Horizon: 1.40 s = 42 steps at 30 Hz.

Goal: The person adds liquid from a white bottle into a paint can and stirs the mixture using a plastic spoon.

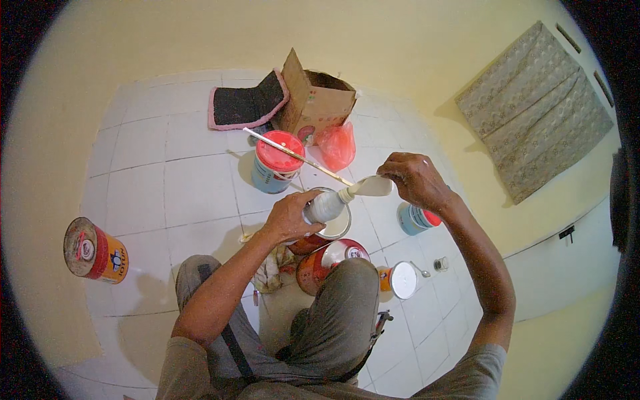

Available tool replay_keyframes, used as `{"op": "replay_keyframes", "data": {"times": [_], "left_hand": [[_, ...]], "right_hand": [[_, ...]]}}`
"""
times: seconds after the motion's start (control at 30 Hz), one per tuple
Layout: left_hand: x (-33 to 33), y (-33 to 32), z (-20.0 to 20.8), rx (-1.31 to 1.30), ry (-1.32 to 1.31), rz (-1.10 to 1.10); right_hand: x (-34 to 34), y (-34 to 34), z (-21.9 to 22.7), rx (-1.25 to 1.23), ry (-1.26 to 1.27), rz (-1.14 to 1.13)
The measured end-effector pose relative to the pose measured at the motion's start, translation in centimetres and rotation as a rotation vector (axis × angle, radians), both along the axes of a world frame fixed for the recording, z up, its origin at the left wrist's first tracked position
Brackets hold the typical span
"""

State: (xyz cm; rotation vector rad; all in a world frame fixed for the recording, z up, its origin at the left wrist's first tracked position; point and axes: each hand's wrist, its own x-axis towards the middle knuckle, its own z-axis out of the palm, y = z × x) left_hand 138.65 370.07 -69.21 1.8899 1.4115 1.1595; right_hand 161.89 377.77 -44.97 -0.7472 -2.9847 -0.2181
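My left hand [293, 217] is wrapped round a whitish plastic bottle [325, 207], tilted with its narrow neck up to the right. Against the neck is a white, smooth, leaf-shaped piece [375, 187]; whether it is a funnel or a scoop I cannot tell. The fingers of my right hand [415, 177] are closed at its far end in a pinch. Below the bottle stands an open can [339, 230] with pale contents, partly hidden by my left hand. A long whitish stick [293, 155] slants from the red-lidded bucket [280, 152] towards the bottle's neck.
Red-and-orange tins stand at the far left [100, 257] and by my knee [313, 267]. A stained rag [270, 270] lies between my legs. Right are a small white-lidded tin [403, 280], a spoon [421, 270] and a blue bucket [415, 220]. Behind sit a cardboard box [323, 110] and pink bag [337, 145].
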Motion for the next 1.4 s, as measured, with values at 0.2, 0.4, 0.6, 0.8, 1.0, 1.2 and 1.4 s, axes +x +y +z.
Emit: {"op": "replay_keyframes", "data": {"times": [0.2, 0.4, 0.6, 0.8, 1.0, 1.2, 1.4], "left_hand": [[0.3, -0.3, 1.6, -0.028, -0.015, -0.009], [0.2, 0.2, 0.8, 0.001, -0.028, -0.007], [0.1, -0.2, 1.4, 0.007, -0.007, -0.002], [0.1, -0.2, 1.3, 0.021, -0.050, -0.017], [-0.1, -0.3, 1.5, 0.028, -0.037, -0.008], [-0.2, -0.5, 2.0, -0.018, -0.029, -0.010], [-0.2, -0.3, 1.8, -0.010, -0.042, -0.013]], "right_hand": [[-0.2, -0.4, 1.3, 0.048, -0.044, 0.028], [-1.1, -0.4, 1.7, 0.056, -0.107, 0.020], [-1.2, -0.3, 1.6, 0.084, -0.127, 0.050], [-1.7, -0.7, 2.0, 0.123, -0.173, 0.083], [-2.1, -0.7, 2.0, 0.167, -0.192, 0.118], [-2.2, -0.8, 2.2, 0.183, -0.215, 0.136], [-2.5, -1.1, 2.7, 0.215, -0.258, 0.162]]}}
